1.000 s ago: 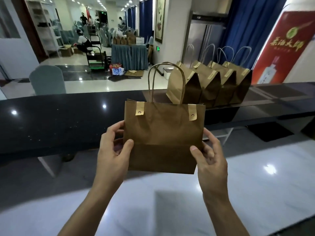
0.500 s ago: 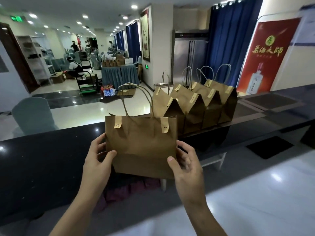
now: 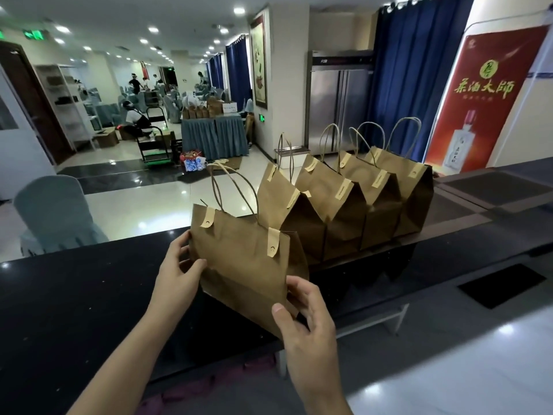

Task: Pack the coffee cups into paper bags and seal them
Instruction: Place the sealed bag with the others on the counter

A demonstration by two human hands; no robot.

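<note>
A brown paper bag (image 3: 242, 265) with twisted paper handles and two tan sticker tabs folded over its closed top is held tilted above the black counter (image 3: 74, 295). My left hand (image 3: 179, 271) grips its left edge, thumb on the front face. My right hand (image 3: 302, 313) pinches its lower right corner. Just behind and to the right, several sealed brown bags (image 3: 344, 211) stand in a row on the counter. No coffee cups are visible.
The counter runs left to right; a lower ledge with dark mats (image 3: 496, 187) lies at the right. A covered chair (image 3: 57, 214) stands beyond the counter at the left. A steel fridge (image 3: 338, 106) and red banner (image 3: 484, 97) stand behind.
The bag has moved forward and right toward the row of sealed bags and now tilts, its right side lower. Both hands kept their hold on it throughout.
</note>
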